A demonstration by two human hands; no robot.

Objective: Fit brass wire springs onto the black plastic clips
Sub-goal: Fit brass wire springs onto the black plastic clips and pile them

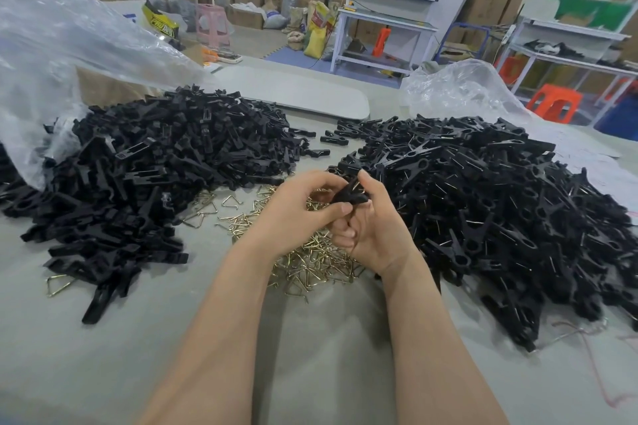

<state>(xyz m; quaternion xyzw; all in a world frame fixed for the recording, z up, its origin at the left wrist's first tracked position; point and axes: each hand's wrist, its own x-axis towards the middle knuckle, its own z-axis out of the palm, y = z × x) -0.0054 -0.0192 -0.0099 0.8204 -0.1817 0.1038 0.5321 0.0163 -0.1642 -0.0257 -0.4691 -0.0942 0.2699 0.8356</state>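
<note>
Above the springs (310,252), a clip (348,195) is pinched between the left hand (293,214) and the right hand (371,228), fingers curled tightly round it. Light, stiff plastic; best gripped at its tail while a springy wire is seated.

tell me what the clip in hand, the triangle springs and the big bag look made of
Black clip: moulded plastic by the look, matte, hardly any glare.
Wire springs: thin bent metal, brass-coloured and glinting; plated or solid, cannot tell.
Clear bag: thin plastic film, see-through, crinkled, glossy.
</note>
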